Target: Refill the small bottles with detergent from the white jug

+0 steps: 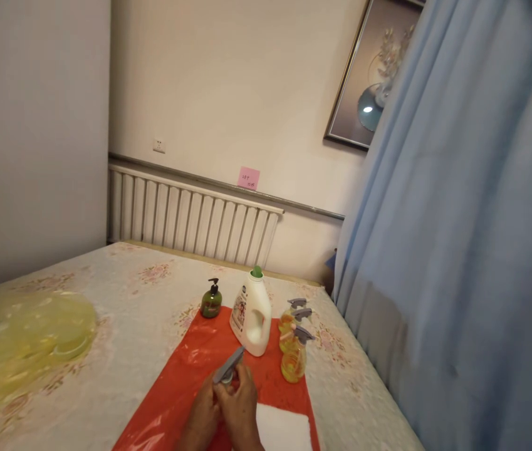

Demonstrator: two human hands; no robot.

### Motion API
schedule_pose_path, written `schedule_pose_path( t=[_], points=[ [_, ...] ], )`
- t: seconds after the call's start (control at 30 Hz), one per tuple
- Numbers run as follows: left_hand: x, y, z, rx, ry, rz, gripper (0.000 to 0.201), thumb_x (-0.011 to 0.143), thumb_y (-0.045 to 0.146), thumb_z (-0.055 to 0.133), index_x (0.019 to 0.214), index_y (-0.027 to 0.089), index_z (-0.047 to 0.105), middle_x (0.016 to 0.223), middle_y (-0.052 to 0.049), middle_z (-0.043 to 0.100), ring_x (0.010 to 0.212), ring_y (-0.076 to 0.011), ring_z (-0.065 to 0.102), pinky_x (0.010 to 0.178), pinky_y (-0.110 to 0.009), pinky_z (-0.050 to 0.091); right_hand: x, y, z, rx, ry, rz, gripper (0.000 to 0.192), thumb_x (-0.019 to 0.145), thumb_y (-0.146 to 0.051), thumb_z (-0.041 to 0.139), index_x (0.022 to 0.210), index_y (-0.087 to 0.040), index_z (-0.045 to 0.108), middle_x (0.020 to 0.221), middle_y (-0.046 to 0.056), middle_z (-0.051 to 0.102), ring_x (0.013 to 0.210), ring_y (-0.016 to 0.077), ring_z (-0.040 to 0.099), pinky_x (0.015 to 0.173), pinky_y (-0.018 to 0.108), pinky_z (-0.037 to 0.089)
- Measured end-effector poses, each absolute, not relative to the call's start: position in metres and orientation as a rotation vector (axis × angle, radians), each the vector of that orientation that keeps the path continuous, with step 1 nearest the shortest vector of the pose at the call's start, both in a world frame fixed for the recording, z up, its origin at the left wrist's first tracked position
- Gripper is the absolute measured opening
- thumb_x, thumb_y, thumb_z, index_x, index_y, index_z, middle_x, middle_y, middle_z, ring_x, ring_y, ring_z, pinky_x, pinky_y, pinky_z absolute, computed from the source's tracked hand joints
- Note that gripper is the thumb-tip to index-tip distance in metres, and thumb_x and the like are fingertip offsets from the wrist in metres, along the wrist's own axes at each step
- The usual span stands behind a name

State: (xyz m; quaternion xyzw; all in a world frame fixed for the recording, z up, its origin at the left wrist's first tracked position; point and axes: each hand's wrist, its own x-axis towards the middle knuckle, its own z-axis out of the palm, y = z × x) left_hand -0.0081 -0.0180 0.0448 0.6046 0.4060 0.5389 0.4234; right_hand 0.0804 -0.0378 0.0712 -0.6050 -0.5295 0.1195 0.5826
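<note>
Both my hands meet low in the middle of the view over a red plastic sheet (185, 376). My left hand (202, 413) and my right hand (240, 410) together grip a spray bottle; only its grey trigger head (228, 366) shows above my fingers. Just beyond stands a white detergent jug (251, 316) with a green cap. To its right stand three yellow spray bottles (294, 351) with grey heads. A small dark green pump bottle (211, 300) stands left of the jug. A white cloth (282, 429) lies by my right wrist.
The sheet lies on a bed with a floral cover (143, 300). A yellow plastic bag (21, 338) lies at the left. A white radiator (190, 216) runs along the far wall. A blue curtain (458, 250) hangs close on the right.
</note>
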Motion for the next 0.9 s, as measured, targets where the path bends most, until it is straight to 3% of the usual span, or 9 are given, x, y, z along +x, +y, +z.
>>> schedule_pose_path(
  t=[0.2,0.43,0.77,0.9],
  points=[
    [-0.008,-0.015,0.038,1.498,1.008,1.387,0.036,0.071,0.031,0.063,0.104,0.017,0.072,0.109,-0.012,0.076,0.097,-0.0299,0.071,0.091,-0.041,0.057,0.085,-0.040,0.078,-1.355,-1.360,0.254,0.019,0.068,-0.011,0.055,0.076,-0.021,0.070,0.078,0.004,0.067,0.069,0.0192,0.064,0.061,0.025,0.051],
    [-0.009,-0.016,0.038,1.500,0.985,1.361,0.033,0.070,0.024,0.063,0.101,0.020,0.073,0.109,-0.008,0.076,0.103,-0.0291,0.070,0.093,-0.040,0.057,0.076,-0.037,0.075,-1.463,-1.150,0.308,0.014,0.063,-0.016,0.068,0.076,-0.020,0.064,0.072,0.002,0.069,0.066,0.0209,0.065,0.063,0.028,0.051],
    [-0.009,-0.011,0.028,1.505,1.037,1.370,0.040,0.071,0.030,0.063,0.108,0.017,0.071,0.113,-0.012,0.074,0.109,-0.0309,0.067,0.102,-0.045,0.050,0.092,-0.040,0.081,-1.320,-1.408,0.368,0.018,0.071,-0.015,0.056,0.077,-0.021,0.072,0.078,0.002,0.066,0.071,0.0186,0.065,0.063,0.024,0.051],
    [-0.009,-0.013,0.030,1.506,1.061,1.363,0.035,0.073,0.029,0.061,0.103,0.018,0.072,0.105,-0.011,0.076,0.106,-0.0309,0.069,0.099,-0.045,0.053,0.088,-0.041,0.083,-1.392,-1.315,0.415,0.014,0.068,-0.015,0.060,0.077,-0.019,0.070,0.081,0.003,0.067,0.076,0.0205,0.065,0.068,0.027,0.051]
  ],
)
